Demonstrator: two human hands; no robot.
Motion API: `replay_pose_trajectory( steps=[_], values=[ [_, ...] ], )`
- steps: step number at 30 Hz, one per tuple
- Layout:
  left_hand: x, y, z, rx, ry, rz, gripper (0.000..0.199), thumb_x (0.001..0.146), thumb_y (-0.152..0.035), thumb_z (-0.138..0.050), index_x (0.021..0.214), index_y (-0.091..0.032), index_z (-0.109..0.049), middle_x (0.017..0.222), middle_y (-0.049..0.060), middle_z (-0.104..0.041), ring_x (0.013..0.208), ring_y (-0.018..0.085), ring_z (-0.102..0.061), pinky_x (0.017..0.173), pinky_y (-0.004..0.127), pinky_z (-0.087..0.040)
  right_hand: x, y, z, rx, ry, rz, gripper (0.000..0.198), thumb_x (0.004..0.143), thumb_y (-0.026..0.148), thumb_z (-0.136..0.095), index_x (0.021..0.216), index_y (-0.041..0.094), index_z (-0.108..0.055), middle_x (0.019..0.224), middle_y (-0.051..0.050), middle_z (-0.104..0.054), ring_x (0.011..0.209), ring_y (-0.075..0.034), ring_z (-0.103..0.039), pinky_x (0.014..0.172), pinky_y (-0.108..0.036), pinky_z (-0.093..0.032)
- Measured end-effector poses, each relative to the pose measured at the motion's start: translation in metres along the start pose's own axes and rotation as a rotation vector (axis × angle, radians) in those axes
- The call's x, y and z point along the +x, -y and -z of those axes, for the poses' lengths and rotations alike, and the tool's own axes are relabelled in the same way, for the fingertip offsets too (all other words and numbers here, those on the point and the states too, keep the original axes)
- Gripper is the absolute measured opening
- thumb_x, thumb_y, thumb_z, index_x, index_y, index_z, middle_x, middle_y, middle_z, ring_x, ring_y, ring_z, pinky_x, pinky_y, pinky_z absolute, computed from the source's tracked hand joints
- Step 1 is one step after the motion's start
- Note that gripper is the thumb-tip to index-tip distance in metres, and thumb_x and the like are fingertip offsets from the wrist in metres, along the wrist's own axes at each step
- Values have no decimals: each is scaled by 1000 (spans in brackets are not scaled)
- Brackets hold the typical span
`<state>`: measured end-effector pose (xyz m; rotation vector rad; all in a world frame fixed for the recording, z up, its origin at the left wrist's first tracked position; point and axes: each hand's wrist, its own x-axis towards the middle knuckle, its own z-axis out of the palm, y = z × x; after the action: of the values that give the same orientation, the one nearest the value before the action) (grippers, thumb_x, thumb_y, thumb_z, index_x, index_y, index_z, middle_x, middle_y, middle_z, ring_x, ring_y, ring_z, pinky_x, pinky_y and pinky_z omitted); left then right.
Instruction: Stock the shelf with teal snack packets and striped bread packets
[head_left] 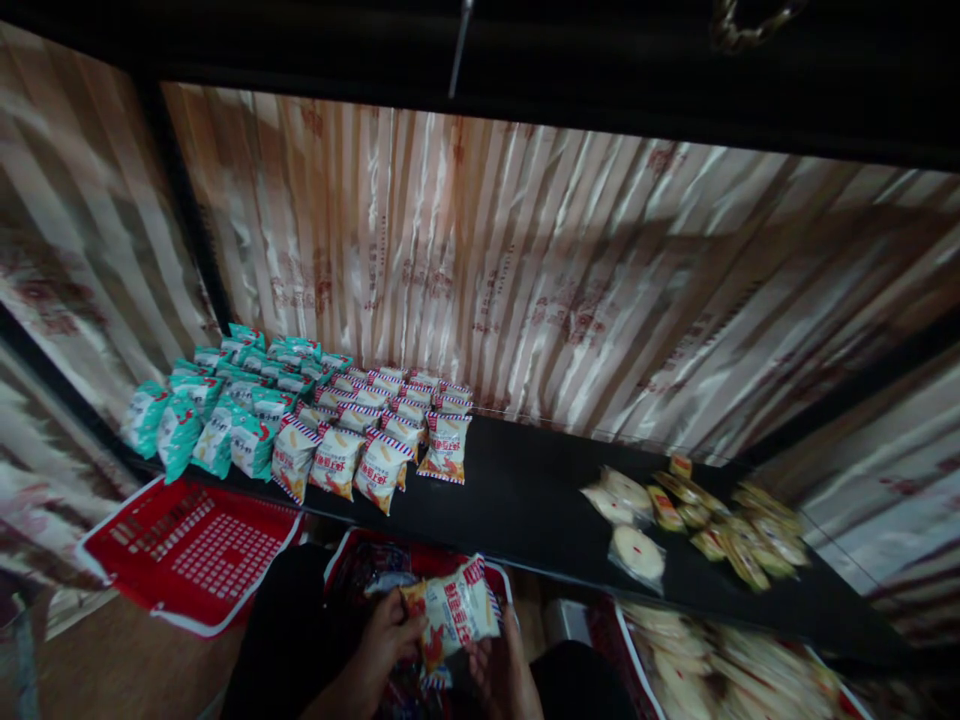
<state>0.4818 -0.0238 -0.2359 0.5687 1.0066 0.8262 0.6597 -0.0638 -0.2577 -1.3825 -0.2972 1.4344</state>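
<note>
Over a red basket point(495, 575) in front of my knees, I hold a white and orange snack bag point(454, 610) with a red and blue striped edge. The fingers of my left hand point(386, 645) grip its left side. My right hand point(506, 665) is closed around its lower right side, with some fingertips hidden. Beyond it on the black shelf point(517, 490) stand rows of matching snack bags point(382, 470). Teal and white snack bags point(251, 440) fill the shelf's left end.
An upright-handled red basket point(202, 550) sits at lower left. Flat round packets point(637, 555) and small yellow packets point(742, 540) lie on the shelf's right half. Another basket point(637, 660) below holds many pale packets. Patterned curtain point(525, 280) hangs behind; a dark bar crosses overhead.
</note>
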Motion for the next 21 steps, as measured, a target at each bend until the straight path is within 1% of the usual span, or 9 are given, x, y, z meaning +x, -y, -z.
replay_pose_trajectory(
  steps=[3,5,8,10,13,15,17,19,21],
  values=[
    [-3,-6,-4,-66,-3,0,67,44,-53,-80,98,-19,-59,98,10,-68,89,29,-66,76,39,-50,-8,4,-9,77,-73,-71,64,50,78,-63,83,23,-62,80,-4,-70,76,-21,-66,68,-30,-51],
    [-5,-11,-9,-81,-3,-18,68,44,-53,-81,98,-18,-60,99,11,-68,90,29,-66,78,39,-50,-12,5,-14,60,-76,-41,68,49,74,-68,95,24,-63,96,-5,-70,88,-22,-65,72,-30,-51],
    [-11,-21,-15,-73,-1,-44,67,45,-53,-81,98,-17,-60,95,11,-69,86,28,-67,75,37,-51,-18,9,-20,69,-45,12,68,48,64,-76,102,25,-62,107,-4,-68,99,-23,-62,78,-29,-50],
    [-15,-27,-17,-75,7,-59,64,48,-51,-81,97,-16,-60,92,11,-70,84,27,-67,74,36,-52,-22,15,-24,89,-31,27,64,50,58,-79,102,24,-62,108,-4,-68,99,-21,-62,79,-27,-49],
    [-23,-37,-18,-74,1,-96,59,49,-49,-81,94,-16,-60,89,9,-70,83,26,-67,72,35,-52,-29,27,-32,102,-16,34,58,54,50,-81,101,22,-62,100,-3,-69,90,-18,-64,74,-24,-49],
    [-28,-42,-17,-67,1,-108,56,50,-47,-81,91,-16,-59,88,8,-71,82,25,-68,73,34,-53,-33,34,-37,117,6,35,54,54,47,-81,96,20,-63,92,-3,-69,83,-17,-64,69,-24,-48],
    [-32,-46,-17,-64,15,-107,54,51,-43,-81,91,-16,-58,88,7,-71,82,24,-68,74,34,-53,-36,37,-43,129,3,47,50,53,47,-82,90,19,-64,87,-2,-69,80,-17,-64,68,-24,-48],
    [-37,-48,-18,-70,19,-106,51,54,-42,-80,92,-16,-57,89,7,-71,83,23,-68,75,33,-53,-39,39,-48,118,5,70,48,53,47,-82,89,20,-64,88,-1,-69,83,-17,-64,70,-24,-48],
    [-39,-46,-19,-78,9,-106,50,55,-41,-80,91,-16,-56,89,7,-70,82,22,-68,76,34,-53,-42,39,-53,102,35,88,48,55,46,-81,92,21,-64,92,-1,-70,88,-17,-63,74,-25,-48]
  ],
)
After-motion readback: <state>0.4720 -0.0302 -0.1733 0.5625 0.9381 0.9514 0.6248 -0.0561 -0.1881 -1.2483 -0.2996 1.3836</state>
